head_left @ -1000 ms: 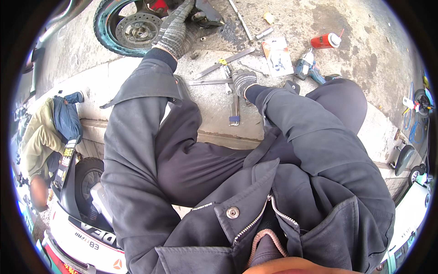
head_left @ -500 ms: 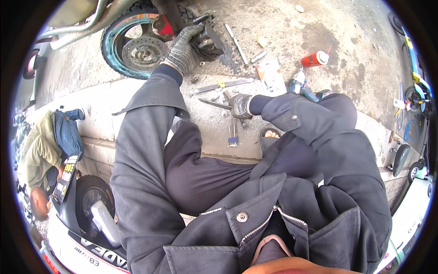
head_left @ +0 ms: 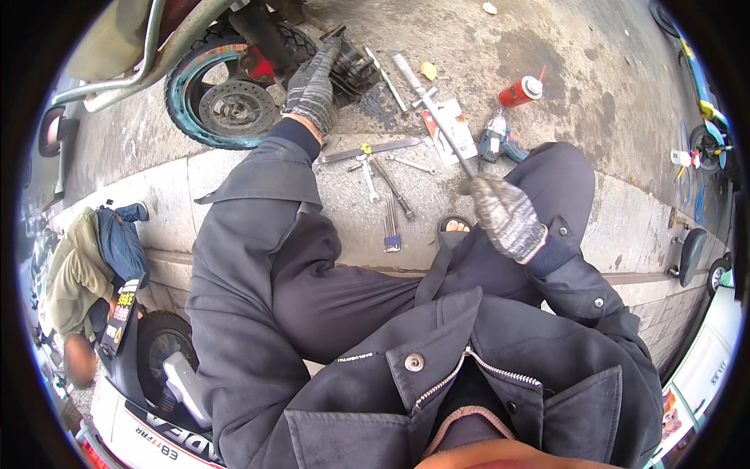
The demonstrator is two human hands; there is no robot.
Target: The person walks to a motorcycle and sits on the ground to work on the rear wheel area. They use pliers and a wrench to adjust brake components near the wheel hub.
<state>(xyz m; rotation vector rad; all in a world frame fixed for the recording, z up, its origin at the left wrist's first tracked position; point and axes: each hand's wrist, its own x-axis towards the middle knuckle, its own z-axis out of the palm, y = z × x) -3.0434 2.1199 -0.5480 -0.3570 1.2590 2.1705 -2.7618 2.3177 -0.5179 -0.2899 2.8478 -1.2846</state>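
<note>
My right grip point(head_left: 506, 216) is closed around the lower end of a long metal tool point(head_left: 434, 113), its shaft slanting up over the pavement. My left grip point(head_left: 313, 87) rests, fingers spread, on a dark engine part point(head_left: 355, 66), apparently not clasping it, beside the scooter wheel point(head_left: 226, 105). Wrenches point(head_left: 383, 184) lie between them.

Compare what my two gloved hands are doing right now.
The left hand is stretched far forward, resting on the dark part beside the scooter wheel; the right hand is drawn back near the knee. The left hand grips no tool; the right hand holds a long metal tool. Both wear grey knit gloves.
</note>
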